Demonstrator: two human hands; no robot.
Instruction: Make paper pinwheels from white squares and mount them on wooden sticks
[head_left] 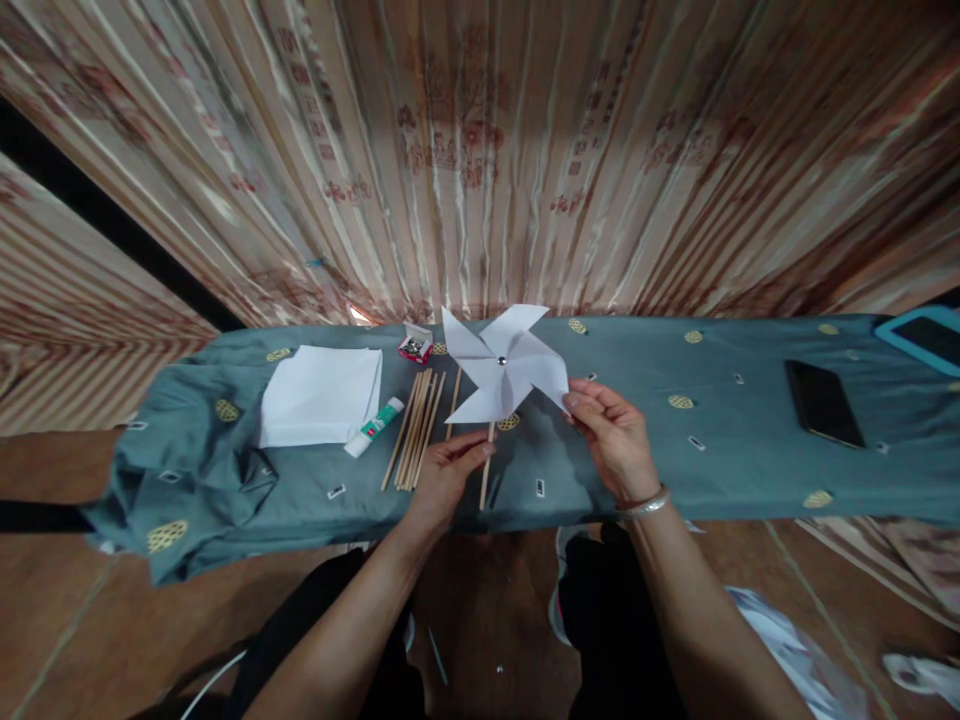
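Observation:
A white paper pinwheel (504, 362) with a metal pin at its centre stands on a thin wooden stick (487, 470) above the grey-blue cloth. My left hand (448, 474) pinches the stick below the wheel. My right hand (611, 432) pinches the tip of the wheel's right blade; a silver bangle sits on its wrist.
On the cloth-covered bench (735, 440) lie a bundle of wooden sticks (415, 428), a glue tube (374, 427), a stack of white paper (321, 396), a small box of pins (415, 346), a black phone (823, 403) and a tablet (924, 338) at the far right. A striped curtain hangs behind.

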